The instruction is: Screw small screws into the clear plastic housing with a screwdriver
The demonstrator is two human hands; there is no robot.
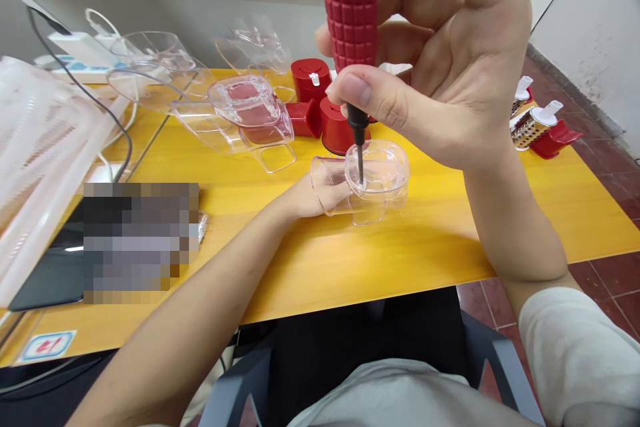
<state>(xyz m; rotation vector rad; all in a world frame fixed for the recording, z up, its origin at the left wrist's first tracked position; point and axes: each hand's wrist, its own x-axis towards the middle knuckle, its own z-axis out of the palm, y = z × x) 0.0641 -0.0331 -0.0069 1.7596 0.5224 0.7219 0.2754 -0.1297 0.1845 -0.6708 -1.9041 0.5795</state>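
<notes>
Right hand [440,60] shut firmly on red-handled screwdriver [351,13], long axis near vertical, tip pointing down into clear plastic housing [377,173]. I see the housing's long axis lying roughly sideways, cupped in left hand [320,193] over yellow table [400,260]. Handle top cut off; screw hard to make out. Clear plastic shells [245,107] sit left of grip, red plastic parts [305,80] behind.

Head-worn camera — faces forward, down; left hand [323,192], right hand [450,73] close.
</notes>
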